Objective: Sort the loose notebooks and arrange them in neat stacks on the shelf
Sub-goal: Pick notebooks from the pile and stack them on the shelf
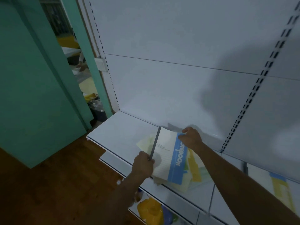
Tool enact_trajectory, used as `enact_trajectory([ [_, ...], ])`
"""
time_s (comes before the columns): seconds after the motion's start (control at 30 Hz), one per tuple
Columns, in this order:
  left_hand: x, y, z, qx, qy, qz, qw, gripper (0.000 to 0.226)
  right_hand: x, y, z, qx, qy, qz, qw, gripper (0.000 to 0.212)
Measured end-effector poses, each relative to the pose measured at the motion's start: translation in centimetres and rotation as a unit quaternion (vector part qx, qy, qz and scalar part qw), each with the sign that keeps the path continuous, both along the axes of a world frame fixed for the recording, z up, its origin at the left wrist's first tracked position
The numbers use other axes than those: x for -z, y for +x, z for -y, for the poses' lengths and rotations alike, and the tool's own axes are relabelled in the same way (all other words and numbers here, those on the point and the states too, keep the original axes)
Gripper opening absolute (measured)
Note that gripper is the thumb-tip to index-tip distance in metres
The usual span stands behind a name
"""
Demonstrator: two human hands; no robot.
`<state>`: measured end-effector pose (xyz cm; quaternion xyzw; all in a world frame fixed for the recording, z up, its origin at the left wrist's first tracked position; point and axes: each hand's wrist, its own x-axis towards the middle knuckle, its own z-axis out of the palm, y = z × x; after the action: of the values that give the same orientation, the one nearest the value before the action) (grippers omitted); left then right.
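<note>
A white notebook (167,153) with a blue band and a grey spine lies on top of a loose pile of pale yellow and green notebooks (194,169) on the white shelf (120,130). My left hand (142,164) grips its near left corner at the spine. My right hand (191,138) holds its far right corner. Another notebook with a yellow and blue cover (282,190) lies on the shelf section to the right.
The white back panel (178,78) with slotted uprights rises behind the shelf. A lower shelf (113,158) juts out below. Yellow and blue items (151,210) sit underneath. A teal door and frame (32,78) stand left, wood floor (65,184) below.
</note>
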<state>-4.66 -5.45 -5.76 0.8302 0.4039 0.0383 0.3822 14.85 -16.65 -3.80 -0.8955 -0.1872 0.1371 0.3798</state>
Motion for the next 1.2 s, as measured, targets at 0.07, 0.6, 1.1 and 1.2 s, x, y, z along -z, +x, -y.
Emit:
enact_trajectory([
  [0.07,-0.4,0.6,0.5,0.009,-0.008,0.025,1.000,0.013,-0.4,0.7,1.3,0.003,-0.007,-0.008,1.000,0.027],
  [0.6,-0.1,9.1,17.0,0.277,-0.086,0.026,0.957,0.046,-0.7,3.2,23.4,0.212,0.002,0.004,0.977,0.016],
  [1.1,3.7,11.2,29.3,0.458,0.071,-0.051,0.884,0.072,4.6,4.6,35.3,0.262,-0.084,-0.006,0.961,0.050],
  [1.2,4.3,11.1,29.7,0.449,0.086,-0.051,0.888,0.071,5.6,4.9,35.1,0.258,-0.071,-0.019,0.963,0.053],
])
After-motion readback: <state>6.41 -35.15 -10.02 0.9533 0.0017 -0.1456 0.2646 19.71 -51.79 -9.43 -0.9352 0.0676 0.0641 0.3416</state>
